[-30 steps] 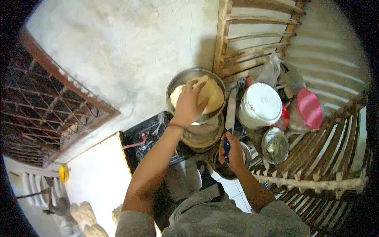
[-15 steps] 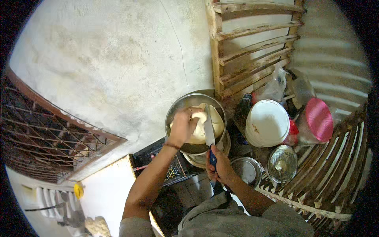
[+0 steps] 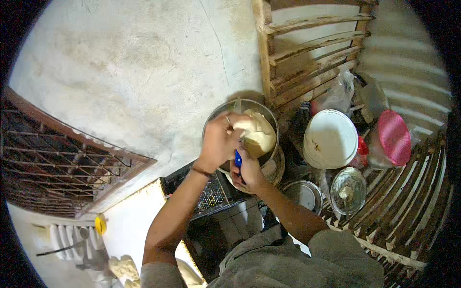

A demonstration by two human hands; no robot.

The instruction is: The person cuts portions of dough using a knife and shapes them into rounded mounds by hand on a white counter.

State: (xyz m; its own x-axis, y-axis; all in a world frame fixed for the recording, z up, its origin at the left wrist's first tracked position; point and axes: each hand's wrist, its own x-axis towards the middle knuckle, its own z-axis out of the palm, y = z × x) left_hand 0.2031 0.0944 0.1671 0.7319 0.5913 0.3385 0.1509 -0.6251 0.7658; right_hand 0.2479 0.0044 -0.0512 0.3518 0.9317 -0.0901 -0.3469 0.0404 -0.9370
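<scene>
A round metal pot (image 3: 276, 117) holds a large, pale, smooth mass that looks like dough (image 3: 261, 137). Over its left side, my left hand (image 3: 218, 141) is closed on a piece of the dough, its fingers partly blurred. My right hand (image 3: 249, 170) grips a knife (image 3: 238, 159) by its blue handle at the pot's near side. The knife's blade points away from me and runs under or behind my left hand, which hides most of it. Only the tip shows near the pot's far rim.
A white bucket (image 3: 330, 139) stands right of the pot, with a pink basin (image 3: 394, 138) beyond it. Nearer are a shallow metal pan (image 3: 302, 197) and a metal bowl (image 3: 348, 191) on a slatted wooden surface (image 3: 403, 206). A plastered wall (image 3: 144, 72) rises behind the pot.
The knife and my right hand have moved left and away from me, bringing the blade from the dough's middle to beside my left hand. The view has shifted slightly.
</scene>
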